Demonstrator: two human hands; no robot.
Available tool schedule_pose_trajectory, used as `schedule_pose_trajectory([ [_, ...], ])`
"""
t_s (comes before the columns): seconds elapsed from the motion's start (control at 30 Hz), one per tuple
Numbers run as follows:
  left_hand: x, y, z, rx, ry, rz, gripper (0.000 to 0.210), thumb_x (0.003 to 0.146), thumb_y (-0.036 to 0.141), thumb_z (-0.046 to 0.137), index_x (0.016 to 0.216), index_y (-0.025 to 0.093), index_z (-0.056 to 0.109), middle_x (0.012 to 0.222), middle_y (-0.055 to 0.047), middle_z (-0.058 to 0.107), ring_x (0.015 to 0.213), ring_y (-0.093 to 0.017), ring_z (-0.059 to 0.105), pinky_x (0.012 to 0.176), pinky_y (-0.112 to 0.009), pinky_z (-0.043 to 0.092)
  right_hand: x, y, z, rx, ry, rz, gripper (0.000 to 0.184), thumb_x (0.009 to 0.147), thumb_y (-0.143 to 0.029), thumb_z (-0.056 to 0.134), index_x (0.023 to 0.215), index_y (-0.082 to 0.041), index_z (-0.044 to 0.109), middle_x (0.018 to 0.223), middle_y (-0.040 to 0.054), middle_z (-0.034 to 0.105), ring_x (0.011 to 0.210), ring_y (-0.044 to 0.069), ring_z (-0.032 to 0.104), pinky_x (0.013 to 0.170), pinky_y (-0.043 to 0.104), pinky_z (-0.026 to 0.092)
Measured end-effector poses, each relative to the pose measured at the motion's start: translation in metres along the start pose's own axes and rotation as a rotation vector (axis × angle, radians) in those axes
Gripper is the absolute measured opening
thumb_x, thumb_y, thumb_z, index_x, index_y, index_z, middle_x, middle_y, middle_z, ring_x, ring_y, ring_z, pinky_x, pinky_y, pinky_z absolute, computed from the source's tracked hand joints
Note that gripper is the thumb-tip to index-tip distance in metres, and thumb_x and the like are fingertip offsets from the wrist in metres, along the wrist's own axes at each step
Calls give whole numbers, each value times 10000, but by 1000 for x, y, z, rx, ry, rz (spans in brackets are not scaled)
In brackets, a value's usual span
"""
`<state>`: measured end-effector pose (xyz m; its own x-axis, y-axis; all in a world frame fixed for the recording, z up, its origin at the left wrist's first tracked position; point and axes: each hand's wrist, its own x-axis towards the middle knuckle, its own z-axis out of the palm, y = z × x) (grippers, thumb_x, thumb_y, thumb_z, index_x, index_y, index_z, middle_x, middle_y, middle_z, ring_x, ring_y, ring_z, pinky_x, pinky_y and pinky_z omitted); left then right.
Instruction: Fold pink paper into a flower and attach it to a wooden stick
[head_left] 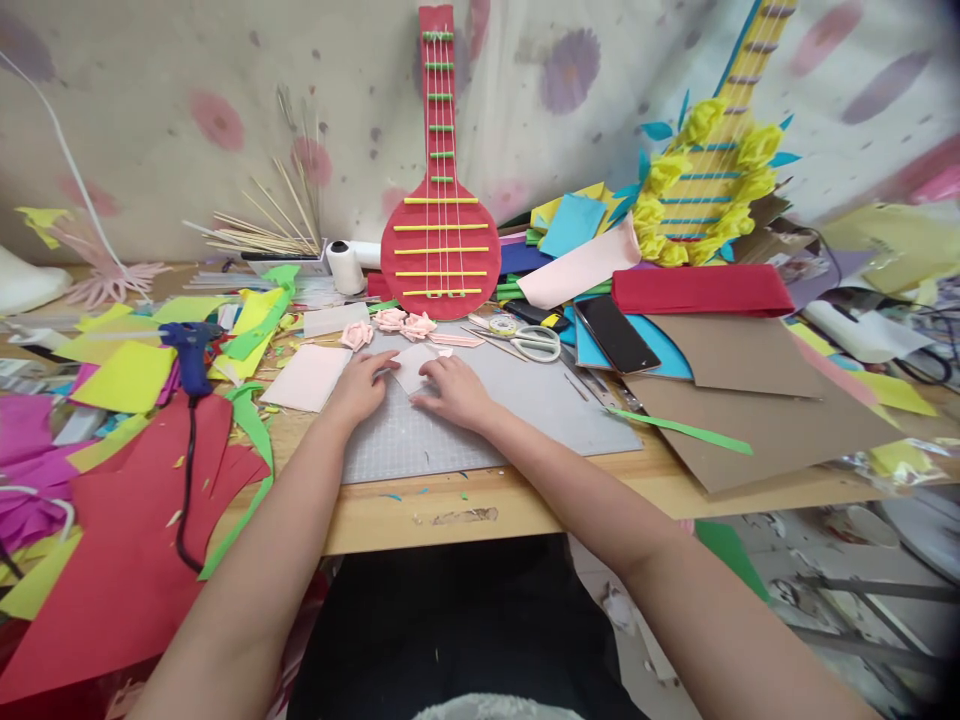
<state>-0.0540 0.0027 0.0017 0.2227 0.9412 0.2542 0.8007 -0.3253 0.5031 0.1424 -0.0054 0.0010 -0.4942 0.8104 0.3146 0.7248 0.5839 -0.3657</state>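
Observation:
A small pale pink piece of paper (409,372) rests on the grey cutting mat (517,425). My left hand (363,388) has its fingertips at the paper's left edge. From the other side, my right hand (456,392) pinches the paper's right part, with its thumb lower and its fingers bent over it. Just behind my hands lie several pink paper roses (390,319). A stack of pale pink paper squares (307,377) is to the left of my left hand. Scissors with white handles (538,343) lie beyond my right hand.
A red paper lute (441,240) stands against the backdrop, a yellow flowered one (705,190) to its right. A blue glue gun (189,357) lies among paper scraps on the left. A phone (616,334) and brown cardboard (780,410) are on the right.

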Motion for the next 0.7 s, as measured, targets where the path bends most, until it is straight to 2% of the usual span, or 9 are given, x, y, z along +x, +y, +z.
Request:
schedule_pose_trajectory([
  [0.07,0,2,2,8,13,-9,548,711,69,394,1230,192,519,1046,-11,675,1068,-191,514,945,-334,402,6,-5,3,-81,-20,-30,446,732,-484,628,1021,-153,555,1025,104,579,972,225,481,850,346,370],
  [0.13,0,4,3,5,29,-34,555,715,62,391,1247,180,496,1002,-18,688,1049,-190,531,929,-330,410,12,-7,4,-144,-31,-50,424,749,-464,620,1024,-148,554,1026,110,580,989,238,473,853,355,363],
  [0.3,0,7,3,-10,54,-63,556,724,73,406,1274,141,441,934,-26,701,973,-189,572,921,-340,408,19,-2,0,-189,-57,-143,223,843,-259,515,1034,-152,558,1009,105,597,990,220,469,852,347,350],
  [0.4,-1,11,4,31,62,-62,501,744,131,451,1244,149,472,943,-34,695,971,-208,564,914,-352,402,15,3,-4,-148,-75,-198,205,835,-148,476,1005,-162,591,998,90,604,983,207,460,860,338,349],
  [0.5,-1,15,5,59,78,-80,457,748,205,513,1204,166,507,939,-39,688,966,-224,553,906,-362,395,10,7,-5,-113,-66,-171,209,831,-118,465,948,-174,629,992,80,604,977,201,453,866,333,351],
  [0.6,0,17,6,69,74,-85,412,731,235,561,1140,187,549,917,-36,683,958,-229,545,894,-366,393,8,8,-3,-80,-35,-119,174,847,-184,489,907,-177,652,984,80,596,980,201,446,874,332,355],
  [0.7,0,17,6,104,54,-69,226,722,242,574,936,196,636,876,-38,671,933,-228,539,871,-362,398,8,7,1,-46,3,-11,178,845,-281,525,875,-173,663,958,77,586,965,198,450,860,315,366],
])
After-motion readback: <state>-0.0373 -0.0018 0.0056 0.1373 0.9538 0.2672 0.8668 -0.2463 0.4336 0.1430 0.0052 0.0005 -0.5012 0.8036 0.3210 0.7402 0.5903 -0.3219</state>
